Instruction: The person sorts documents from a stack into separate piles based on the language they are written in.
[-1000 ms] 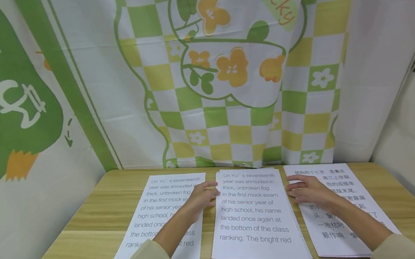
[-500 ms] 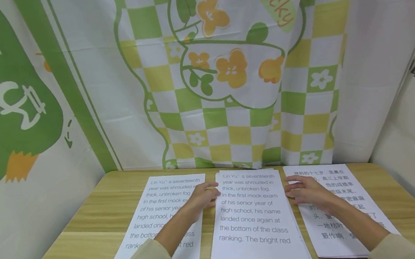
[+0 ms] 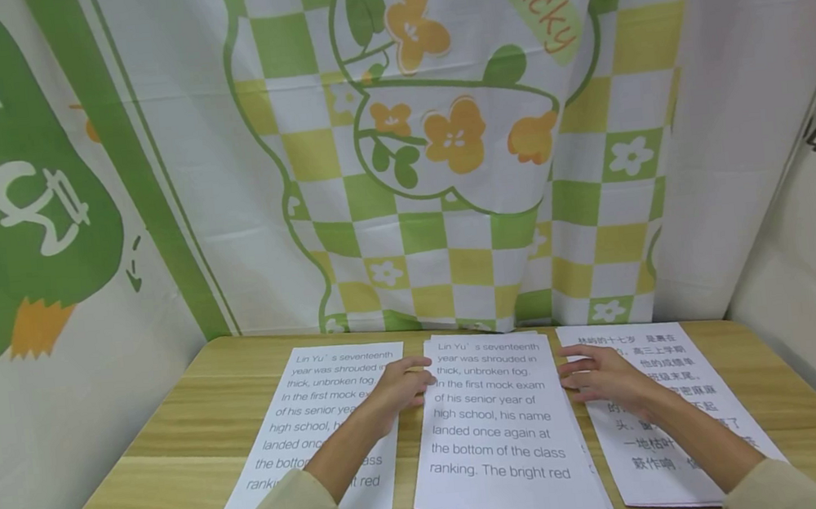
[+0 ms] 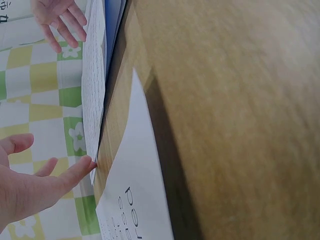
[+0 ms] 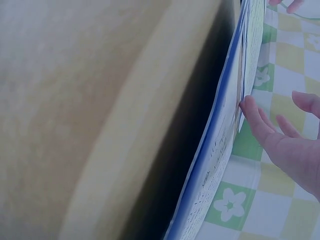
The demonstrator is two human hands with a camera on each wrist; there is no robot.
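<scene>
In the head view a stack of printed paper sheets [image 3: 498,426] lies in the middle of the table, its lower edges slightly uneven. My left hand [image 3: 395,391] is at the stack's left edge, fingertips right against it. On the opposite side, my right hand [image 3: 608,379] has its fingertips at the right edge. Both hands have extended, relaxed fingers. The left wrist view shows the left fingers [image 4: 75,172] meeting the stack's thin edge. From the right wrist, one of the right fingers [image 5: 255,117] reaches the paper edge.
Left of the middle stack lies another English-printed sheet [image 3: 311,395], partly under my left forearm. A pile printed in Chinese [image 3: 644,486] lies to the right, beneath my right forearm. A patterned curtain [image 3: 449,226] hangs behind the wooden table [image 3: 142,477].
Both hands have edged very slightly inward toward the middle stack. The papers look nearly the same as before.
</scene>
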